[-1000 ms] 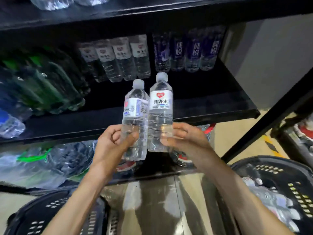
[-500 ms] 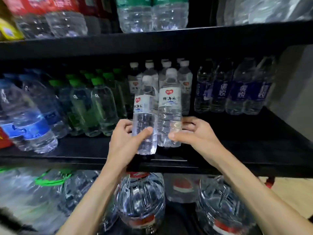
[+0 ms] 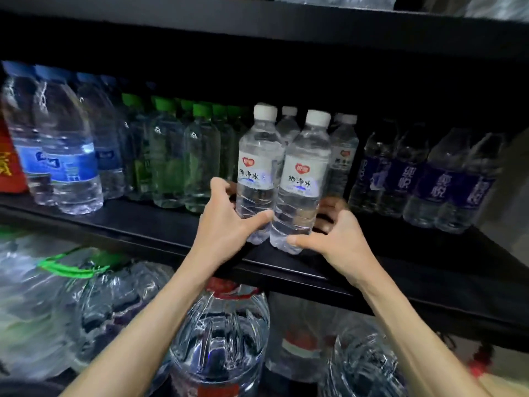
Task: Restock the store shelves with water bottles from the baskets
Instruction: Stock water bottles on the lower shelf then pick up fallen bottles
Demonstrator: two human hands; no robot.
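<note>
Store shelf [image 3: 143, 224] seen from above the arms. From nine o'clock across: blue-labelled bottles [image 3: 65, 167], then green-capped bottles [image 3: 200, 156]. Near centre, the left hand [image 3: 226, 222] grips the left water bottle [image 3: 257, 167] low on its body, thumb across the front, fingers curled behind. Touching it, the right water bottle [image 3: 303, 179] is gripped near its base by the right hand [image 3: 335, 242], thumb in front, fingers wrapped round the far side. Both bottles stand upright, white caps at twelve o'clock, bases at the shelf's front strip; whether they rest on it cannot be told. Each hand is equally near its own bottle. Matching white-capped bottles [image 3: 343, 150] stand directly behind, at twelve o'clock from the hands, so the likely push is straight back. Purple-labelled bottles [image 3: 440, 181] fill three o'clock; large jugs [image 3: 220, 339] sit below at six. Half a second earlier the pair hung at the shelf lip, the left label turned aside; now both labels face front.
</note>
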